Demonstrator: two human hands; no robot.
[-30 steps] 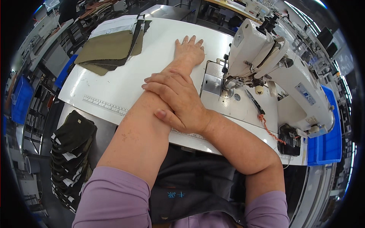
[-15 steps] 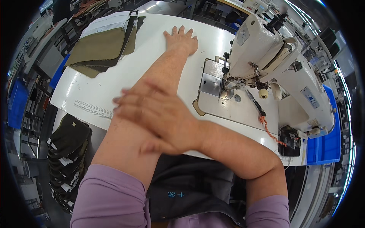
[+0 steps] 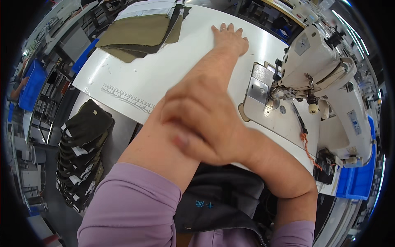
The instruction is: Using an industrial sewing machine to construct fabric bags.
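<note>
My left hand (image 3: 230, 40) lies flat on the white sewing table, its fingers spread and a ring on one of them. It holds nothing. Across my left forearm (image 3: 152, 140) rests my right hand (image 3: 205, 119), blurred by motion, with the fingers curled in and the thumb bent beneath them. Nothing shows in its grasp. To the left of my left hand is a stack of olive fabric pieces (image 3: 133, 31) with a white piece at its far end. The sewing machine (image 3: 314, 61) stands to the right of that hand.
A ruler strip (image 3: 127, 98) runs along the table's near left edge. Thread snips (image 3: 301, 119) with an orange cord lie by the machine. Dark sewn pieces (image 3: 84, 127) hang in a bundle at lower left. A blue bin (image 3: 356, 179) sits at right.
The view has shifted, so the table and machine sit differently in it. My right hand's fingers have gone from stretched out to curled on my left forearm. My left hand stays flat.
</note>
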